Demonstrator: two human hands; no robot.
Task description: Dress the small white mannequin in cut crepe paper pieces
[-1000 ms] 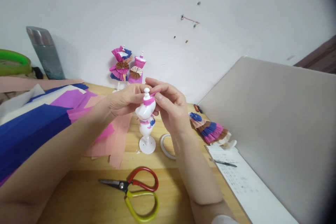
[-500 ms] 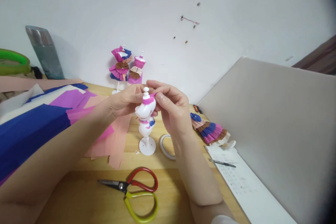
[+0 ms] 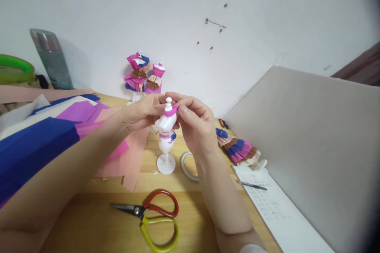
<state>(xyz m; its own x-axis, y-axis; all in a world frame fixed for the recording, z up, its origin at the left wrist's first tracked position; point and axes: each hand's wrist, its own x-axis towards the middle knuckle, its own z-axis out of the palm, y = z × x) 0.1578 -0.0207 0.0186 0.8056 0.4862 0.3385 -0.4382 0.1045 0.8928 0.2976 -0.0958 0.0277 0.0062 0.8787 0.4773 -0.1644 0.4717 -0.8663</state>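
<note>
A small white dress form [image 3: 166,142] stands on its round base on the wooden table, leaning slightly. It carries pink and blue trim at its waist. Around its neck runs a pink paper strip [image 3: 171,112]. My left hand [image 3: 145,111] is closed at the left of the neck, its thumb against the form and its fingertips hidden behind. My right hand [image 3: 197,120] pinches the end of the pink strip at the neck's right side. Near the base lies a roll of white tape [image 3: 184,166].
Open scissors [image 3: 148,213] with red and yellow handles lie in front. Crepe paper sheets [image 3: 38,146] spread at left. Two decorated dress forms [image 3: 138,75] stand by the wall. At right are a ruffled paper dress [image 3: 237,146], a pen [image 3: 254,185] on paper, and a grey panel [image 3: 311,134].
The dress form's top has shifted slightly to the right and its base tilts a little. Both hands keep their hold near the neck.
</note>
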